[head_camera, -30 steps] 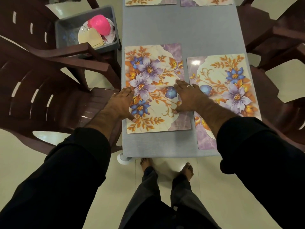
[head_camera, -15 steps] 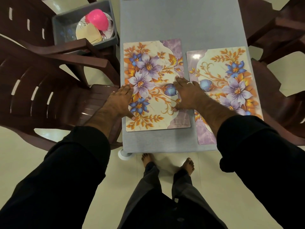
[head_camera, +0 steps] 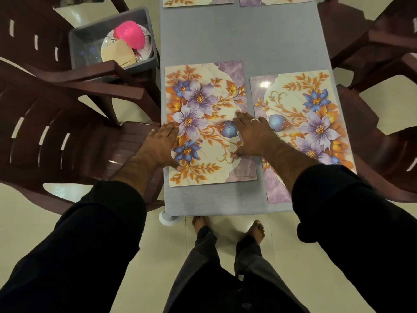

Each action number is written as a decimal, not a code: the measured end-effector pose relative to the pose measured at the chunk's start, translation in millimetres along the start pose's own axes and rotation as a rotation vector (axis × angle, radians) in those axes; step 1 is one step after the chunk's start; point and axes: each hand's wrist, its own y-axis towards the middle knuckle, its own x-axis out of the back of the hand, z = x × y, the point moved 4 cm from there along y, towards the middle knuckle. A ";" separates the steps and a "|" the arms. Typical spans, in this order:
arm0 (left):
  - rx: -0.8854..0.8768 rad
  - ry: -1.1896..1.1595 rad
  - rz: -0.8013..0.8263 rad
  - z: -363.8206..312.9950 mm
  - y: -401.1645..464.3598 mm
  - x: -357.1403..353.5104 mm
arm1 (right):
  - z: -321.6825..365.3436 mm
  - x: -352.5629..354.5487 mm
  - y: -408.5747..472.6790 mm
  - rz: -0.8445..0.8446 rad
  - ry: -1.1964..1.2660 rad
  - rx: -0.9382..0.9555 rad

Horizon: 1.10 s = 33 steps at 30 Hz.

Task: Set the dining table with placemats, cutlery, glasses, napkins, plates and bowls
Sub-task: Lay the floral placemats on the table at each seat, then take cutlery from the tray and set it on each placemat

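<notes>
Two floral placemats lie side by side at the near end of the grey table [head_camera: 237, 37]. My left hand [head_camera: 161, 146] rests flat on the left edge of the left placemat [head_camera: 203, 98], fingers straight. My right hand [head_camera: 253, 135], with a ring on one finger, presses flat on that same mat's right part, beside the right placemat [head_camera: 316, 114]. My right forearm crosses the near corner of the right placemat. Two more placemats [head_camera: 198, 1] show partly at the far edge of the view.
A grey tub [head_camera: 77, 44] on a chair at the left holds a plate [head_camera: 147, 49], a pink bowl [head_camera: 128, 37], beige napkins [head_camera: 120, 53] and glasses. Dark brown chairs [head_camera: 56, 123] stand on both sides of the table. My bare feet are at the table's near end.
Both hands stay flat on the left placemat, and it seems to have slid slightly away from me. The view has shifted a little.
</notes>
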 end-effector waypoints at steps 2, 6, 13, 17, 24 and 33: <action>-0.001 -0.007 0.001 -1.6 -1.3 2.1 | -0.7 1.3 -0.6 -0.014 0.007 0.011; -0.001 -0.052 -0.072 -2.3 -7.4 23.3 | -7.1 24.8 -3.8 -0.135 0.025 0.007; 0.061 0.051 -0.172 -6.7 -28.7 86.9 | -13.9 80.9 -32.0 -0.248 -0.022 0.033; 0.141 0.044 -0.196 -12.9 -61.3 98.8 | -17.8 83.1 -55.7 -0.275 0.004 0.051; 0.305 -0.088 -0.121 -58.9 -146.0 21.7 | -0.4 18.5 -113.2 -0.190 0.032 0.150; 0.300 -0.187 -0.105 -96.2 -226.6 -58.7 | 72.4 -38.0 -174.5 -0.111 -0.008 0.278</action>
